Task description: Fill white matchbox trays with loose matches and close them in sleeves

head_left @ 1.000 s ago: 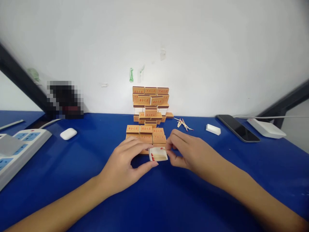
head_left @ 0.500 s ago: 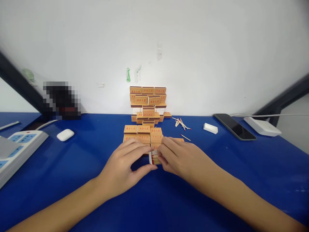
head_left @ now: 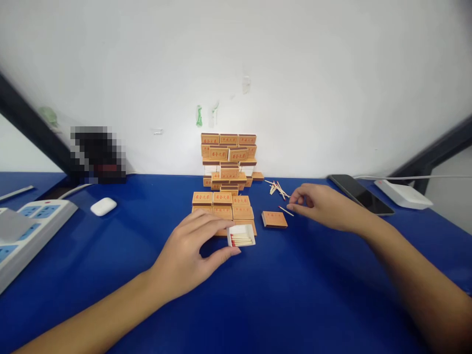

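Observation:
A white matchbox tray with several red-tipped matches lies at the middle of the blue table. My left hand holds the left end of this tray between thumb and fingers. To the right, my right hand is closed, its fingertips beside a single match; whether they grip anything is too small to tell. Between the hands rests a closed orange matchbox. Just behind the match tray are rows of flat matchboxes, and farther back rises a stack of matchboxes against the wall.
A small pile of loose matches lies right of the stack. Farther right are a phone and a white flat device. On the left are a white earphone case and a power strip.
My right hand has left the tray and moved right to near the loose matches. The white object there is now hidden behind it. An orange matchbox now shows between the hands.

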### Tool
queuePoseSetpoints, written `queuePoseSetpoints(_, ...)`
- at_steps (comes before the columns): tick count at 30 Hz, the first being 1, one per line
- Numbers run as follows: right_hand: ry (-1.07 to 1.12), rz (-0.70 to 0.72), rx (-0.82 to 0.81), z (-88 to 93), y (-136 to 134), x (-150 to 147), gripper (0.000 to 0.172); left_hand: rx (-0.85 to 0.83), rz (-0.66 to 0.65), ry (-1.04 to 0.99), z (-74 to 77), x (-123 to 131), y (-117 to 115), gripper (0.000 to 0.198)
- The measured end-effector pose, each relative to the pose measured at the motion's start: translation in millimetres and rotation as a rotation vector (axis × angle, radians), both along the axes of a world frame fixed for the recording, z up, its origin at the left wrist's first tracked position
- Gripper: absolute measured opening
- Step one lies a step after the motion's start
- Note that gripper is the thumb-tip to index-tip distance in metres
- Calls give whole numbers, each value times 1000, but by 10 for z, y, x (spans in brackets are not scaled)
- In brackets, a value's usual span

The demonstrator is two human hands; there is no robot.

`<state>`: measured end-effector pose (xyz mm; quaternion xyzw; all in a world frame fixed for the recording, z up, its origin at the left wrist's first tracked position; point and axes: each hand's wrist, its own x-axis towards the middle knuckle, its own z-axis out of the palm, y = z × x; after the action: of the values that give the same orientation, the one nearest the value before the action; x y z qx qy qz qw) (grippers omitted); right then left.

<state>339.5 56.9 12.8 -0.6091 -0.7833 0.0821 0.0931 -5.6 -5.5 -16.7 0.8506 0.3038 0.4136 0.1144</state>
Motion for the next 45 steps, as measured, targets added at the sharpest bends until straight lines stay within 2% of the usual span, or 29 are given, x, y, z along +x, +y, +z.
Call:
queuePoseSetpoints(2, -14, 0, -97, -53, 20, 11, 20, -4, -1, 8, -2, 4, 0, 35)
queuePoseSetpoints(4, -25, 8, -125, -90, 7, -16, 19, 1, 3, 7, 2, 8, 1, 35)
queuePoseSetpoints(13, -76, 102, -14, -249, -75, 16, 9, 30, 17, -16, 13, 24, 3, 33)
queuePoseSetpoints(16, -100, 110, -36, -244, -77, 28, 9, 34, 12, -10, 0, 15, 12, 32)
queuePoseSetpoints(20, -111, 107, -19, -135, -85, -7, 10, 26, 11, -8, 1, 8, 16, 32)
queuePoseSetpoints(23, -7, 153, 54, -13, -183, -157, 10, 11, 12, -15, 14, 7, 6, 32)
queuePoseSetpoints(27, 174, 298, 89, 81, -457, -568, 10, -9, 7, -16, 26, 14, -5, 32)
queuePoseSetpoints(29, 132, 382, 159, 59, -582, -782, 7, -3, -7, -2, 27, 26, -7, 32)
queuePoseSetpoints(31, 53, 436, 305, -5, -658, -944, 10, 21, -12, 11, 24, 44, -9, 33)
queuePoseSetpoints(33, -37, 440, 456, -82, -691, -1040, 12, 49, -13, 18, 20, 59, -10, 35)
queuePoseSetpoints(35, -83, 428, 535, -132, -707, -1088, 13, 61, -13, 30, 15, 67, -8, 35)
queuePoseSetpoints(37, -49, 433, 521, -129, -722, -1104, 13, 66, -15, 39, 12, 65, -2, 35)
queuePoseSetpoints(40, 132, 468, 387, -37, -708, -1054, 10, 71, -12, 31, 10, 54, 8, 36)
queuePoseSetpoints(42, 260, 421, 298, 28, -615, -933, 11, 64, -6, 13, 10, 49, 12, 36)
queuePoseSetpoints(43, 298, 354, 280, 43, -535, -841, 13, 58, -1, 5, 9, 49, 13, 35)
queuePoseSetpoints(45, 300, 133, 314, 26, -324, -605, 16, 49, 10, -4, 9, 50, 11, 33)
